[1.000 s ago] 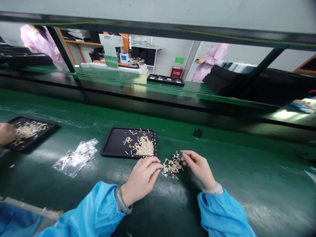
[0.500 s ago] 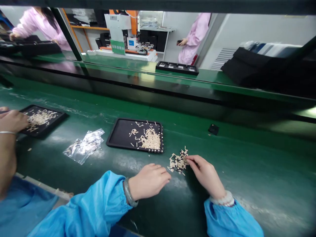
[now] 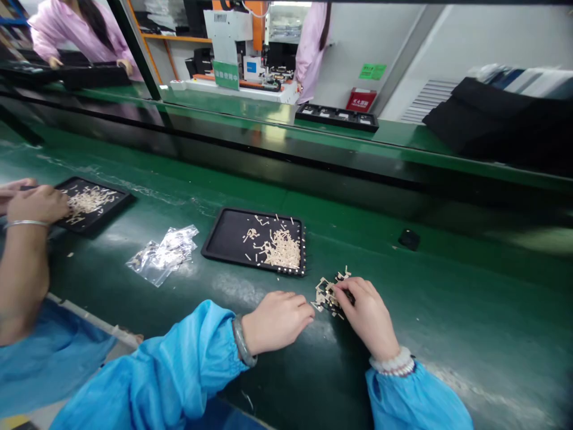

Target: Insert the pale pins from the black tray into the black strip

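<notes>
A small pile of beige strip-like parts point(image 3: 323, 294), mixed with black bits, lies on the green bench. My right hand point(image 3: 369, 319) reaches into it from the right, thumb and fingertips pinched on a small beige part and covering some of the pile. At the pile's left edge is my left hand point(image 3: 278, 321), palm down, its fingers bent and pressed together; whatever they hold is hidden. Behind both hands sits a black tray point(image 3: 230, 239) with many similar beige parts heaped on its right side. Small pale pieces line that tray's right rim.
Clear plastic bags point(image 3: 165, 254) with small contents lie left of the tray. Further left, a co-worker's hand point(image 3: 38, 206) is at another black tray point(image 3: 101, 222) of beige parts. A small black piece point(image 3: 409, 239) lies to the right. A raised ledge point(image 3: 268, 152) crosses behind.
My right hand has moved left, further over the pile. My left hand stays by the pile's edge. The view has shifted slightly, and a person in pink behind has moved left.
</notes>
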Tool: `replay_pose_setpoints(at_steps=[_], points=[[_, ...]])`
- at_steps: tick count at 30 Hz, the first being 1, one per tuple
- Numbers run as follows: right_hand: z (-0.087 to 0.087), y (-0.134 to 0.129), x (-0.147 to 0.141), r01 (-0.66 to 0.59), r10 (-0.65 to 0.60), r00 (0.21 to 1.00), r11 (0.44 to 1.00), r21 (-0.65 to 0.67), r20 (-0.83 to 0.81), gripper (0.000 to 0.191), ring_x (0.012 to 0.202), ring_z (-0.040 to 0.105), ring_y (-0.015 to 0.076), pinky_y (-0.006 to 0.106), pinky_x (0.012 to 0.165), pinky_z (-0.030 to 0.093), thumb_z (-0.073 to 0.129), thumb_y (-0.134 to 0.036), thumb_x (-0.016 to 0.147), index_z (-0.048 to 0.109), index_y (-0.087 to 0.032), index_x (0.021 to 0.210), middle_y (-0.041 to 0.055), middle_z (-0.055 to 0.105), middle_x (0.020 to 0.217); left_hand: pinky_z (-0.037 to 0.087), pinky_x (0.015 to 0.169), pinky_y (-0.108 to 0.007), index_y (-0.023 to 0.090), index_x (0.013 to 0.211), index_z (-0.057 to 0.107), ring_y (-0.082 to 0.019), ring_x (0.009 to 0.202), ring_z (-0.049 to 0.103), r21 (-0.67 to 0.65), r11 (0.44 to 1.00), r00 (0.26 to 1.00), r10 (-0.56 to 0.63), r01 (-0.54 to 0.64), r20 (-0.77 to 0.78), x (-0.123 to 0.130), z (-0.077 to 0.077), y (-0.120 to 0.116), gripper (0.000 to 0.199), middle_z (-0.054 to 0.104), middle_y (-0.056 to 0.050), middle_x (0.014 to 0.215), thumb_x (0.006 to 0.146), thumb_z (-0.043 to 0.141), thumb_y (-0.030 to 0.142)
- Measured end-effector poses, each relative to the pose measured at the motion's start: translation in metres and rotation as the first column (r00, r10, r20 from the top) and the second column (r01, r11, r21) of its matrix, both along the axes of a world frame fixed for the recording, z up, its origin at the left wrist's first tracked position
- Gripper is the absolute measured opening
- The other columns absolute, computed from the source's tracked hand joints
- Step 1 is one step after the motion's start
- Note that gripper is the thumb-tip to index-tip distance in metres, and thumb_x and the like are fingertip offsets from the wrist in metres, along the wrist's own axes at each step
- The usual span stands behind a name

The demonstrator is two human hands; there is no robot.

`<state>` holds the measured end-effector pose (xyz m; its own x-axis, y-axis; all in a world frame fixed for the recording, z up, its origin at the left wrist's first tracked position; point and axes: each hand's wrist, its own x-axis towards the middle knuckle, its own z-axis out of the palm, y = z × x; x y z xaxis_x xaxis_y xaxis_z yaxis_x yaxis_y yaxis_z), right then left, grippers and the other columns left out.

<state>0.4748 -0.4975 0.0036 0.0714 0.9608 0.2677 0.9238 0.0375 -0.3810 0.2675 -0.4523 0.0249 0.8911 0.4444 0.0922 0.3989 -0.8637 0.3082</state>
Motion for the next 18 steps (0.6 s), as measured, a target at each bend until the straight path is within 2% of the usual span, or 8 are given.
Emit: replay_pose_setpoints(at_steps=[2,5,10,18], points=[[0.0,0.002,0.0,0.01,-0.011,1.0,1.0,0.027,0.018,0.023,0.079,0.054,0.021,0.034,0.072,0.041,0.042,-0.033,0.088,0.058,-0.019,0.079,0.0067,0.062,0.083,0.044,0.07,-0.029,0.021,0.091,0.057,-0.016,0.077,0.059,-0.005,1.0,1.0,0.006,-0.006,0.003,0.0,-0.002,0.0,0.021,0.061,0.0,0.083,0.091,0.037,0.029],[0.003,0.007,-0.006,0.01,-0.015,0.99,0.999,0.034,0.14,0.022,0.082,0.053,0.0217,0.034,0.07,0.04,0.044,-0.03,0.088,0.062,-0.018,0.085,0.0073,0.064,0.088,0.044,0.069,-0.028,0.02,0.091,0.057,-0.016,0.077,0.059,-0.003,1.0,1.0,0.006,-0.006,0.001,0.001,-0.002,-0.001,0.02,0.061,-0.001,0.084,0.091,0.038,0.028],[0.01,0.013,-0.02,0.0,-0.003,0.924,1.0,0.009,0.382,0.022,0.082,0.052,0.0228,0.033,0.066,0.034,0.047,-0.021,0.087,0.063,-0.018,0.072,0.0061,0.064,0.079,0.044,0.069,-0.027,0.019,0.089,0.057,-0.016,0.078,0.059,0.0,1.0,1.0,0.012,-0.012,-0.007,0.001,0.0,-0.001,0.021,0.061,-0.002,0.084,0.091,0.039,0.029],[0.009,0.013,-0.02,0.039,-0.068,0.941,0.995,0.092,0.33,0.015,0.081,0.053,0.0217,0.032,0.067,0.035,0.051,-0.02,0.084,0.06,-0.017,0.073,0.0054,0.064,0.08,0.045,0.071,-0.025,0.019,0.089,0.059,-0.015,0.08,0.06,-0.017,0.999,0.999,0.038,-0.038,0.013,0.001,-0.002,0.001,0.022,0.061,-0.002,0.083,0.09,0.04,0.027]])
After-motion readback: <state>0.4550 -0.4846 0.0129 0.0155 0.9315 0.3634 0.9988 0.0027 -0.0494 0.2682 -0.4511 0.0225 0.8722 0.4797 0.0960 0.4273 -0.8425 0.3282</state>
